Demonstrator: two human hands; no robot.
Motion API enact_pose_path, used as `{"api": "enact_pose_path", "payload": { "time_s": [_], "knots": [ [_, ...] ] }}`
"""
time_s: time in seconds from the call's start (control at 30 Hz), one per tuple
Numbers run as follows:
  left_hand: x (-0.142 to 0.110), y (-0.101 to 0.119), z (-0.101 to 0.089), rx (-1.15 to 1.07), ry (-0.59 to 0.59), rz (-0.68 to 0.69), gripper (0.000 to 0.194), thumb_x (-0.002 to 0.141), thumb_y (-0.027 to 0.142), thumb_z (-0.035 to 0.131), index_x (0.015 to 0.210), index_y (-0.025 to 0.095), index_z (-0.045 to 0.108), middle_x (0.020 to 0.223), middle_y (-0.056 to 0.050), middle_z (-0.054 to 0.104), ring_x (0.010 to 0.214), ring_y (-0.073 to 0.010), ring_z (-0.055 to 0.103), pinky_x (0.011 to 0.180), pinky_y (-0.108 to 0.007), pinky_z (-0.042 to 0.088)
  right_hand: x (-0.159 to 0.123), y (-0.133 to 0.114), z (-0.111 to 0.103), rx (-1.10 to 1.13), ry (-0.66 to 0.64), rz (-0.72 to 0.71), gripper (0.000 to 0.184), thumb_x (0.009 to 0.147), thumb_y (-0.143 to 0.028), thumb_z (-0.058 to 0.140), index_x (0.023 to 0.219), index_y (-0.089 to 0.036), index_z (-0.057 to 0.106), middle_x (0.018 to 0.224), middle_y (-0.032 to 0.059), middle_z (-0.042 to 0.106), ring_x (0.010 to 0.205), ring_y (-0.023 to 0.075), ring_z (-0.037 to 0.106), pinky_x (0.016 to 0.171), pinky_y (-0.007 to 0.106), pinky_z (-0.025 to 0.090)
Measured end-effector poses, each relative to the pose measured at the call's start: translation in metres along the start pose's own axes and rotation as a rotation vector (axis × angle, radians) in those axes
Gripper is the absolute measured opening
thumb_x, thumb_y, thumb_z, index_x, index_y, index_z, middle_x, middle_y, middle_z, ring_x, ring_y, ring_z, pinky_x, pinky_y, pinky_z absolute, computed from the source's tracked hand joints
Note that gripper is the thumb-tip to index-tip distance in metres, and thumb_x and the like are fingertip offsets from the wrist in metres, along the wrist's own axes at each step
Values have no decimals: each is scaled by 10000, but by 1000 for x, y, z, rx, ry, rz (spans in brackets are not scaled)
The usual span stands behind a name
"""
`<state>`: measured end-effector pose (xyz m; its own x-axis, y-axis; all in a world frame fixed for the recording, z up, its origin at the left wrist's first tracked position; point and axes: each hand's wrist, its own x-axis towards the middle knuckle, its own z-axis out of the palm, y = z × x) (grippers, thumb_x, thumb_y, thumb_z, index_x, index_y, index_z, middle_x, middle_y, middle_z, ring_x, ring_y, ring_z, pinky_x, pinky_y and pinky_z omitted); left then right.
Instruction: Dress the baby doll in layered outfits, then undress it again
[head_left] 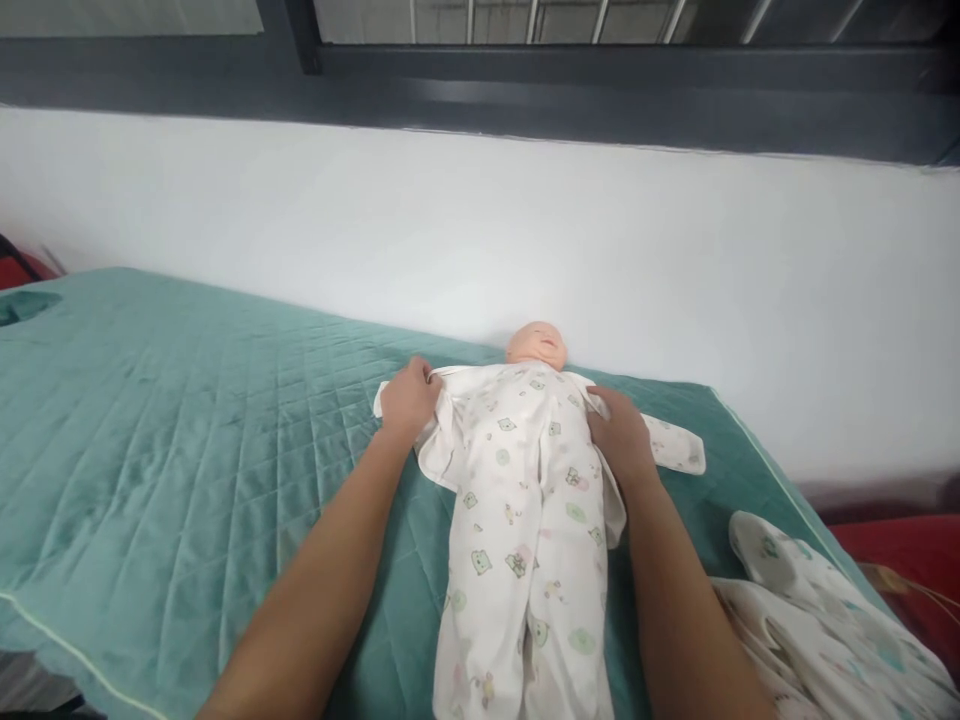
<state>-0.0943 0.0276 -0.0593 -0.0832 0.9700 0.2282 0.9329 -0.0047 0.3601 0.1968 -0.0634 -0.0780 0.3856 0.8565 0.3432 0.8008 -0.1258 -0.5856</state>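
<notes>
A baby doll [537, 345] lies on its back, its head toward the wall. White baby clothes [525, 520] with small green and pink animal prints cover its body, the legs stretching toward me. My left hand [409, 402] is closed on the cloth at the sleeve left of the doll's shoulder; a bit of white cuff shows beyond my fingers. On the other side, my right hand [621, 432] pinches the cloth near the shoulder, fingers partly hidden. The right sleeve [677, 446] lies flat, pointing outward past my wrist. The doll's arms are hidden.
Under the doll spreads a green quilted cover [225, 440], with pale piping along its edge. More white printed cloth [832, 620] lies bunched at the lower right. A white wall [480, 230] rises behind, below a dark window frame [570, 95]. Red material [907, 560] shows at right.
</notes>
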Motion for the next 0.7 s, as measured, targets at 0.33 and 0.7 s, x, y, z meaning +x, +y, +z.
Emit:
{"api": "enact_pose_path", "payload": {
  "time_s": [0.33, 0.7],
  "knots": [
    [-18, -5, 3, -105, 58, -29, 290, 923, 420, 439, 1081, 250, 613, 1069, -71, 731, 1070, -269, 639, 985, -398, 393, 1, 21, -6, -26, 248, 262, 445, 749, -220, 422, 1103, -195, 691, 1172, 116, 672, 1056, 317, 603, 953, 496, 427],
    [-30, -2, 2, -151, 92, 17, 281, 922, 406, 466, 1088, 223, 599, 1147, -94, 690, 1145, -276, 579, 1020, -435, 370, -12, -116, -3, 142, -111, -226, 365, 838, -313, 506, 1179, -236, 609, 1242, 84, 639, 1147, 283, 567, 969, 441, 434]
  ]
}}
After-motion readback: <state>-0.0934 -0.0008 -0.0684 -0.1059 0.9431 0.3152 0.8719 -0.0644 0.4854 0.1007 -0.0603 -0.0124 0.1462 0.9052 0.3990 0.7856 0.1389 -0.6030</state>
